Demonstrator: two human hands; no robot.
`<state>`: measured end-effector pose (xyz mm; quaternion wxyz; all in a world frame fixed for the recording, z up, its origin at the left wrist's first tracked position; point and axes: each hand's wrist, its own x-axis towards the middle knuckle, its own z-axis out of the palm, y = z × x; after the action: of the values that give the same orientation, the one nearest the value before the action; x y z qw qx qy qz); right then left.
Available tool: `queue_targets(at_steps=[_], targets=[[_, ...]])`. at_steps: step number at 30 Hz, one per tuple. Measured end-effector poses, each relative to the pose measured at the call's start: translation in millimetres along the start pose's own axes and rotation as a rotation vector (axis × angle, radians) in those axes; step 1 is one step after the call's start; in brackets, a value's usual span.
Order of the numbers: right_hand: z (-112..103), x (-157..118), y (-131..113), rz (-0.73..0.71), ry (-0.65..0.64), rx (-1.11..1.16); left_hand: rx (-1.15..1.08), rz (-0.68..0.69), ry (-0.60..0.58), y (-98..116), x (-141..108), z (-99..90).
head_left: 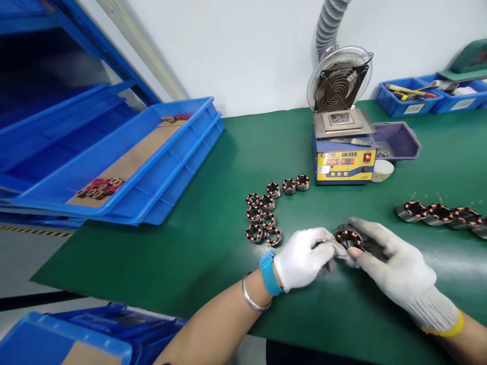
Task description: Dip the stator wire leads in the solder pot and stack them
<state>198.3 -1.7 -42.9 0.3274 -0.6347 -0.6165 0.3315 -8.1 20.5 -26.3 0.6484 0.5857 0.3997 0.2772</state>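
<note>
My right hand [401, 266], in a white knit glove with a yellow cuff, grips a motor stator [348, 237] between thumb and fingers. The stator is a metal ring with copper windings, held just over the green table. My left hand [302, 258], gloved in white with a blue wristband, is closed at the stator's near left side. Its fingertips are pinched together, and what lies between them is too small to make out. Left of that hand stand several more stators [268, 220] in a loose cluster and a short row.
A solder pot [344, 159] with a lit display stands at the back under a grey hose [330, 25]. Beside it is a purple bin [399, 139]. More stators [439, 214] line the right. Blue crates [182, 152] stand left; blue tool bins [409, 104] sit back right.
</note>
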Motion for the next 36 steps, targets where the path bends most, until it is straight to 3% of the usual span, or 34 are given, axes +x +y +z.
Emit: queue_targets(at_steps=[2, 4, 7, 11, 14, 16, 18, 20, 22, 24, 26, 28, 32, 34, 36], targets=[[-1, 1, -1, 0.037, 0.000, 0.049, -0.121, 0.000, 0.065, 6, -4, -6.2], [-1, 1, -2, 0.058, 0.000, 0.091, -0.167, 0.050, 0.227, 8, -5, -11.0], [-1, -1, -4, 0.044, -0.003, 0.090, -0.061, 0.145, 0.418, 4, 1, -8.5], [0, -4, -3, -0.036, 0.017, -0.023, 0.220, 0.102, 0.332, 0, 5, 7.7], [1, -6, 0, -0.074, -0.012, -0.040, 0.278, 0.125, 0.279, 4, -1, 12.5], [1, -6, -1, -0.074, -0.009, -0.040, 0.166, 0.189, 0.378, 8, -6, 9.8], [0, -6, -3, -0.061, 0.009, -0.032, 0.001, 0.236, 0.562, 11, -9, 6.5], [-2, -6, -5, -0.052, 0.027, -0.012, -0.070, 0.210, 0.632, 10, -8, 6.8], [-3, -6, -7, -0.067, 0.048, 0.000, -0.002, 0.115, 0.516, 6, -6, 11.9], [-4, -6, -7, -0.103, 0.063, -0.018, 0.111, 0.033, 0.317, 1, -4, 18.5], [-3, -7, -4, -0.146, 0.060, -0.043, 0.177, 0.033, 0.199, -1, -6, 21.5], [-2, -9, -2, -0.172, 0.057, -0.063, 0.164, 0.075, 0.230, 1, -9, 18.1], [-1, -10, -2, -0.141, 0.055, -0.081, 0.032, 0.170, 0.548, 10, -11, 3.9], [-2, -10, -4, -0.119, 0.053, -0.080, 0.068, 0.204, 0.558, 11, -10, 2.7], [-2, -9, -5, -0.125, 0.053, -0.082, 0.196, 0.186, 0.449, 10, -8, 6.8]])
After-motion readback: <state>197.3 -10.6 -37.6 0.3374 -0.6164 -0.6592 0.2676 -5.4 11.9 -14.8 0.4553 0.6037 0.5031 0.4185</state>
